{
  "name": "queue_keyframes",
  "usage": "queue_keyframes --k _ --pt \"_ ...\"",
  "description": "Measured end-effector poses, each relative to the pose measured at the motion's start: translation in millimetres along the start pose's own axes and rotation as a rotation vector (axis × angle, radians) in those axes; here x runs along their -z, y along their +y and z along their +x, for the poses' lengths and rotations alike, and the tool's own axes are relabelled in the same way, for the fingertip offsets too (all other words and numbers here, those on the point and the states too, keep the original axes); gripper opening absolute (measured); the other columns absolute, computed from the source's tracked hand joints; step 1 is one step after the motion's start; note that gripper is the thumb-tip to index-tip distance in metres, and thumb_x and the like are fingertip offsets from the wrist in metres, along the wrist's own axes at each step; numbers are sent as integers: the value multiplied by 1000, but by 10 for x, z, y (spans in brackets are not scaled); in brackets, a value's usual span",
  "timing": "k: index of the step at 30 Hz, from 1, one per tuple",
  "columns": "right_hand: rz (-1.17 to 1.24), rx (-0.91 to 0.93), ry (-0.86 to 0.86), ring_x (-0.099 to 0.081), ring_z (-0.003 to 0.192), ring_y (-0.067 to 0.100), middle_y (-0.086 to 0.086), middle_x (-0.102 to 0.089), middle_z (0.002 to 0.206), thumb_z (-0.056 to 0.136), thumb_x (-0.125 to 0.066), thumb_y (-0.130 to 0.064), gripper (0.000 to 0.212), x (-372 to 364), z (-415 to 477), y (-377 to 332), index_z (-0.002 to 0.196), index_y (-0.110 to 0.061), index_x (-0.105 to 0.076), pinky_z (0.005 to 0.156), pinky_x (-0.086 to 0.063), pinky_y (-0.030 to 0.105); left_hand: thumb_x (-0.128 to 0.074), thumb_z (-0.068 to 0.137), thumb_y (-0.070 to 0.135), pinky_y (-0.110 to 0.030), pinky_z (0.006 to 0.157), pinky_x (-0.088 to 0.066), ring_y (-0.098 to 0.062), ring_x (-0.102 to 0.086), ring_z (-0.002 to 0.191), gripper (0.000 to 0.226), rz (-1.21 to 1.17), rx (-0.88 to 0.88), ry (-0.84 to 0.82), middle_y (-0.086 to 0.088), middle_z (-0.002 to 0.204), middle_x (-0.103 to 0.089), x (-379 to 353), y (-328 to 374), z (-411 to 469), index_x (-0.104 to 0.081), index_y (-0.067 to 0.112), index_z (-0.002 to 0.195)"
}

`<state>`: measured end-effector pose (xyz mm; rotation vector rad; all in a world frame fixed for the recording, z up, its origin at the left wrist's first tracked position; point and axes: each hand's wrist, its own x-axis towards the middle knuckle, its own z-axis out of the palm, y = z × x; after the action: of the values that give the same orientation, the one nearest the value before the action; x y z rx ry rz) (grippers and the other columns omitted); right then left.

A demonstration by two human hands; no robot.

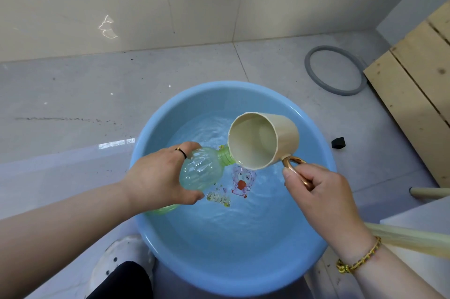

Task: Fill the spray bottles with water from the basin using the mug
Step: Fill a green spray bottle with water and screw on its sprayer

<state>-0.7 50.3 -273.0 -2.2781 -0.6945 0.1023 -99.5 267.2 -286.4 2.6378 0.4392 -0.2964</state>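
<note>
Gripping green bottle [204, 172]: left hand [155, 177] | right hand [316, 191] holds tilted mug [263, 140] | basin [219, 95]: water [243, 220]

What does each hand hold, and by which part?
The left hand grips the green bottle round its body; the right hand holds the cream mug by its handle.

Round blue plastic basin [219, 96] on grey tiled floor [73, 104]; above it, translucent green plastic bottle [202, 172] left, cream plastic mug [263, 140] right; grey ring [308, 65] behind, right.
</note>
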Motion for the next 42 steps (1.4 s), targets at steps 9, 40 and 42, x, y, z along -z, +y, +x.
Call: queue_keyframes --k 9,40,42 --pt "-12 22 43 -34 52 11 -6 -27 44 69 -40 -46 46 -6 15 -11 44 -7 -39 46 -26 15 -68 67 49 -22 83 -40 -11 -49 113 81 -27 5 -6 13 126 -49 7 -8 -13 -25 33 134" --pt "-129 145 141 -36 61 25 9 -33 44 75 -44 -34 48 -23 36 11 45 3 -44 46 -25 26 -69 66 48 -22 79 -40 -12 -51 108 80 -33 -8 -9 12 122 -52 9 -14 -10 -28 32 133" --pt "-142 162 149 -35 59 25 7 -30 44 75 -44 -33 47 -25 42 8 43 2 -42 46 -23 26 -68 67 48 -22 78 -38 -12 -51 109 81 -25 -9 -10 13 123 -51 11 -12 -11 -26 32 133"
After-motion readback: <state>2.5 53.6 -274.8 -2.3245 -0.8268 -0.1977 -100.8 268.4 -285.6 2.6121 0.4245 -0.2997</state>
